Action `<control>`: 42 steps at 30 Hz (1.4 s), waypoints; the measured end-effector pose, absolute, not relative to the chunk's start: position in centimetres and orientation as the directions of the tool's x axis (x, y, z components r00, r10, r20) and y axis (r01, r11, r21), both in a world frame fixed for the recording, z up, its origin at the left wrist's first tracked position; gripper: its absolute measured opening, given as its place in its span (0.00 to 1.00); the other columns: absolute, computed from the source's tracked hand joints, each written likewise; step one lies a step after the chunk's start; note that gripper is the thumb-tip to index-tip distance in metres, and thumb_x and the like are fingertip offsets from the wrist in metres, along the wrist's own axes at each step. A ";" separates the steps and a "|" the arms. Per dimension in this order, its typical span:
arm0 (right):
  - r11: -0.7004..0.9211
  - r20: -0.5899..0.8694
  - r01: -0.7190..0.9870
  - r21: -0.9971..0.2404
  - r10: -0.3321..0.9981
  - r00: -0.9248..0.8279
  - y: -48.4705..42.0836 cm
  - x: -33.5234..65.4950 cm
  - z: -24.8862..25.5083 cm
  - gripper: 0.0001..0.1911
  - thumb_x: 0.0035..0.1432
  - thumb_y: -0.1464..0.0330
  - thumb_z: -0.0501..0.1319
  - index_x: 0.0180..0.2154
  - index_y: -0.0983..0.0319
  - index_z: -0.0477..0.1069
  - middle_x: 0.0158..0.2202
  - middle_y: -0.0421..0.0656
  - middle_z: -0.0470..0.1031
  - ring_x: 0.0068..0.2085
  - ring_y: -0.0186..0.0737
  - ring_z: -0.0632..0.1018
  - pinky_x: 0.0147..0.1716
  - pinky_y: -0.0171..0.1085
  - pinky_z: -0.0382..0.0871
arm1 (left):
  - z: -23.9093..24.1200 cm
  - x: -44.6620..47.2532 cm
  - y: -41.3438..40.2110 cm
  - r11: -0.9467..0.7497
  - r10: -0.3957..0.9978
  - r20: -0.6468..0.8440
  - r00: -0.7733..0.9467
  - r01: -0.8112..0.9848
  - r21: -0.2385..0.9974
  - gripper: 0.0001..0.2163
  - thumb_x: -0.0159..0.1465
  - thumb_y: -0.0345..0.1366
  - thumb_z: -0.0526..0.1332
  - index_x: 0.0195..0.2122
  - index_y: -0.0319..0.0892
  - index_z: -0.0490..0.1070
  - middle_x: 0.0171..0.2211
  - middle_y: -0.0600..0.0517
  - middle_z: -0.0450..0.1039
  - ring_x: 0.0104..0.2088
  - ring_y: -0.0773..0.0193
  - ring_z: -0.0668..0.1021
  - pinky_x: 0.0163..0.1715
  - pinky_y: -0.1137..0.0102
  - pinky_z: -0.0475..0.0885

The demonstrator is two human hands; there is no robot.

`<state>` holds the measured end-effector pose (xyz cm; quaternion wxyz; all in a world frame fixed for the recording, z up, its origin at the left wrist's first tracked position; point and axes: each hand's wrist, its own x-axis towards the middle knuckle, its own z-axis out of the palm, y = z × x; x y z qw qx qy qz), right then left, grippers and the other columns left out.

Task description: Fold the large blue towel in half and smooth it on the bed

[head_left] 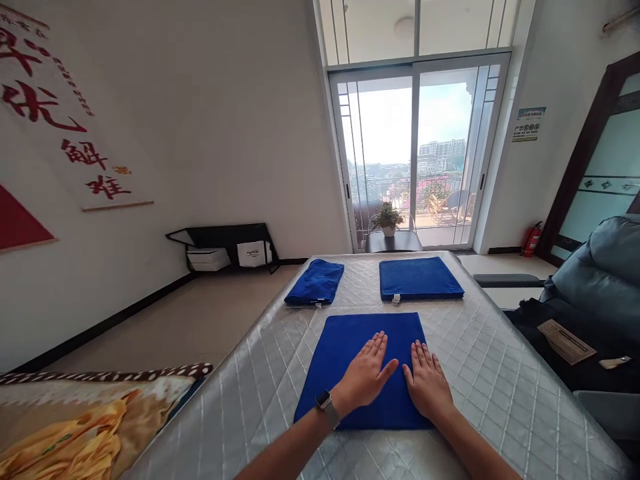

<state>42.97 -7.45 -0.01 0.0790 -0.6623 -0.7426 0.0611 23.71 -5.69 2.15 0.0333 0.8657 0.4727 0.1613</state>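
A folded blue towel point(345, 347) lies flat on the silver quilted bed surface point(495, 373) in front of me. My left hand point(367, 373) rests palm down on it, fingers stretched out, with a watch on the wrist. My right hand point(426, 381) lies flat beside it on the same towel, fingers together and extended. Neither hand grips anything. Farther back lie two more folded blue towels: one thicker at the left point(316, 282), one flat at the right point(419, 277).
A patterned pillow or blanket point(85, 420) lies at the left near corner. A grey sofa point(600, 280) stands to the right. A potted plant point(388, 219) sits on a small table before the glass balcony doors point(415, 147). A low black shelf point(225, 248) stands against the left wall.
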 end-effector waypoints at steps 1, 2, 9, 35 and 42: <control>0.125 0.035 0.974 -0.190 0.992 -0.120 -7.5 43.0 -0.1 0.35 0.68 0.59 0.40 0.70 0.69 0.46 0.72 0.48 0.42 0.72 0.45 0.44 0.69 0.48 0.36 | 2.1 25.6 -5.9 -0.579 0.812 0.240 0.532 0.787 0.214 0.31 0.73 0.53 0.39 0.71 0.38 0.45 0.70 0.42 0.48 0.70 0.56 0.51 0.67 0.55 0.54; 0.135 0.035 0.974 -0.182 0.991 -0.131 -7.5 43.1 -0.2 0.34 0.67 0.62 0.41 0.70 0.68 0.46 0.72 0.47 0.42 0.72 0.45 0.44 0.69 0.48 0.36 | 1.9 27.4 -6.0 -0.595 0.802 0.233 0.550 0.773 0.221 0.32 0.73 0.53 0.39 0.71 0.36 0.46 0.70 0.41 0.48 0.70 0.56 0.51 0.68 0.56 0.53; 0.145 0.056 0.970 -0.196 0.989 -0.136 -7.3 43.4 -0.6 0.34 0.67 0.62 0.41 0.70 0.68 0.47 0.72 0.47 0.44 0.72 0.44 0.45 0.69 0.47 0.37 | 0.6 29.7 -4.3 -0.544 0.838 0.199 0.508 0.804 0.240 0.33 0.73 0.51 0.33 0.70 0.34 0.50 0.70 0.41 0.51 0.70 0.57 0.52 0.68 0.58 0.52; 0.142 0.061 0.978 -0.152 0.989 -0.134 -7.6 43.5 -0.4 0.36 0.68 0.55 0.38 0.70 0.69 0.46 0.72 0.47 0.44 0.71 0.42 0.45 0.69 0.48 0.39 | -1.6 11.6 -8.0 -0.201 0.964 0.217 0.157 0.959 0.199 0.36 0.71 0.58 0.40 0.70 0.35 0.51 0.70 0.42 0.49 0.70 0.53 0.54 0.68 0.55 0.52; 0.129 -0.027 0.981 -0.146 0.991 -0.135 -10.0 44.4 0.4 0.38 0.66 0.52 0.40 0.69 0.69 0.51 0.71 0.48 0.48 0.71 0.44 0.48 0.69 0.47 0.41 | -2.2 11.0 -7.8 -0.231 0.956 0.229 0.185 0.953 0.195 0.36 0.71 0.58 0.40 0.70 0.34 0.51 0.70 0.41 0.49 0.69 0.52 0.54 0.68 0.54 0.53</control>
